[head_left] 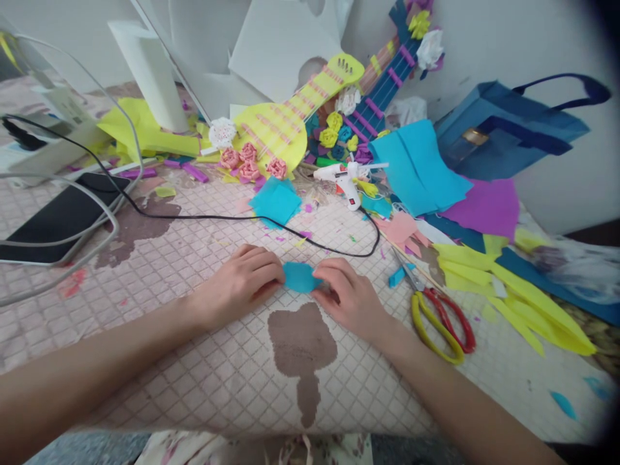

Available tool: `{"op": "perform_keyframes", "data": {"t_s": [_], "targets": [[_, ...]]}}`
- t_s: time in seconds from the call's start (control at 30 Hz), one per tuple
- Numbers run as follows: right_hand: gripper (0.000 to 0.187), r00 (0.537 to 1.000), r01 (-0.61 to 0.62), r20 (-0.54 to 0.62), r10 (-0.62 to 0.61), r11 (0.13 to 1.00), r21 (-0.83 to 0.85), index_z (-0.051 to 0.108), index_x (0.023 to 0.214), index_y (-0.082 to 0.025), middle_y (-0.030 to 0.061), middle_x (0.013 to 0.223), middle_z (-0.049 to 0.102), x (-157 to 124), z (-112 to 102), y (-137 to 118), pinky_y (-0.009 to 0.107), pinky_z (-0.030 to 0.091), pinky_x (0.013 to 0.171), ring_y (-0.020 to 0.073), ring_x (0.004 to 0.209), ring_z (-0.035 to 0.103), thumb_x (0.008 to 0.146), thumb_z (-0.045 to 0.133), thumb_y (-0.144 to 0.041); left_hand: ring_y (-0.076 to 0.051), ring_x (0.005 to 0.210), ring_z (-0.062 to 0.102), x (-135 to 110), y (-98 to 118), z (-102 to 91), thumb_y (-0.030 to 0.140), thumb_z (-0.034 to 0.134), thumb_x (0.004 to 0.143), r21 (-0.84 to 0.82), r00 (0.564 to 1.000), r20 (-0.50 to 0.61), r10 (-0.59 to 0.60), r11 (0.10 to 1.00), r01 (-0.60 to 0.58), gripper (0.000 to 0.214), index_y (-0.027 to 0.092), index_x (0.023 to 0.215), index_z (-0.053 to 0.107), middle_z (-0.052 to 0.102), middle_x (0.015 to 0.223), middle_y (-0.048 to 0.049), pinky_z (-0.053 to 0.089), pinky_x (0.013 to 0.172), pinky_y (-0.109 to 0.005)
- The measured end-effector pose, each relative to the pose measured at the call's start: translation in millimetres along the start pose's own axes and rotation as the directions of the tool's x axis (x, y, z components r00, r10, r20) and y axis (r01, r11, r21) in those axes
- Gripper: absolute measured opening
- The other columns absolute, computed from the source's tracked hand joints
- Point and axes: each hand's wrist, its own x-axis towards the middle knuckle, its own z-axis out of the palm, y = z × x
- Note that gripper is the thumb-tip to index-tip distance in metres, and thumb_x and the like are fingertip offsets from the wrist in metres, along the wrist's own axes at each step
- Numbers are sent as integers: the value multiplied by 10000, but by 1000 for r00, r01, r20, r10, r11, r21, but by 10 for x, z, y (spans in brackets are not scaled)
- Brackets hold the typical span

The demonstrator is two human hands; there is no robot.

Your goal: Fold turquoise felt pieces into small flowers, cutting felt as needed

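Note:
A small blue foam piece [298, 277] lies on the pink quilted cloth [203, 361] between my two hands. My left hand [239, 284] has its fingers curled and pressed on the piece's left edge. My right hand [346, 294] has its fingers bent and pinches the piece's right edge. Both hands rest low on the cloth, knuckles up. Part of the blue piece is hidden under the fingertips.
Red and yellow scissors [438, 316] lie right of my right hand. A white glue gun [345, 179] with a black cord [203, 217], a blue foam square [276, 200], a yellow paper guitar [285, 126], yellow strips [513, 290], a blue bag [508, 129] and a dark tablet [58, 216] surround the spot.

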Motion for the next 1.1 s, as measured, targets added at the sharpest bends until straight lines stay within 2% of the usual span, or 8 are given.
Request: {"op": "perform_keyframes", "data": {"t_s": [0.1, 0.2, 0.33, 0.6, 0.8, 0.93, 1.1], "targets": [[156, 998, -41, -38, 43, 998, 47, 470, 1035, -220, 86, 1038, 558, -18, 2, -12, 268, 488, 567, 169, 831, 601, 889, 499, -175, -162, 849, 545, 7, -2, -1, 170, 454, 934, -4, 1000, 4, -12, 1000, 12, 149, 173, 891, 597, 620, 900, -40, 391, 813, -321], [40, 1000, -18, -22, 17, 999, -48, 515, 927, -213, 73, 968, 567, -32, 2, -23, 269, 482, 596, 166, 828, 594, 903, 493, -189, -161, 844, 548, 16, 1, -5, 175, 451, 935, -13, 1000, -5, -16, 1000, 16, 157, 173, 884, 600, 620, 882, -39, 392, 807, -319], [93, 999, 35, 25, -32, 991, -130, 568, 898, -195, 78, 961, 598, -28, 7, -31, 274, 483, 654, 162, 841, 597, 923, 479, -207, -158, 827, 556, 24, 8, -10, 161, 459, 930, -30, 999, -31, -15, 999, 14, 140, 167, 876, 588, 622, 866, -36, 395, 796, -315], [202, 995, 21, 96, -11, 995, -101, 614, 848, -202, 70, 958, 626, -18, 30, -13, 286, 475, 702, 163, 857, 600, 929, 435, -154, -160, 821, 558, 26, -1, -10, 158, 458, 924, -54, 1000, -6, -23, 998, 22, 154, 165, 864, 600, 616, 859, -35, 405, 804, -323], [92, 986, -145, 100, 131, 977, 158, 579, 897, -217, 46, 944, 596, 0, 14, -38, 278, 465, 721, 155, 858, 580, 909, 495, -181, -174, 878, 564, 10, 1, -9, 141, 506, 890, -146, 996, 6, -89, 985, 89, 97, 168, 897, 599, 624, 888, -43, 434, 819, -324], [105, 966, -245, 129, 223, 950, 194, 569, 834, -212, 32, 904, 562, 23, 4, -104, 266, 445, 703, 141, 814, 564, 896, 502, -158, -170, 881, 557, 2, 12, 9, 126, 529, 866, -221, 987, 5, -163, 962, 160, 87, 168, 836, 599, 595, 888, -42, 454, 811, -312], [98, 943, -329, 135, 304, 912, 245, 546, 822, -211, 22, 878, 541, 52, -3, -164, 260, 425, 653, 134, 757, 538, 860, 518, -124, -160, 865, 553, 23, 55, 9, 120, 553, 833, -296, 965, -2, -263, 922, 251, 98, 157, 763, 610, 554, 915, -52, 482, 729, -268]]}}
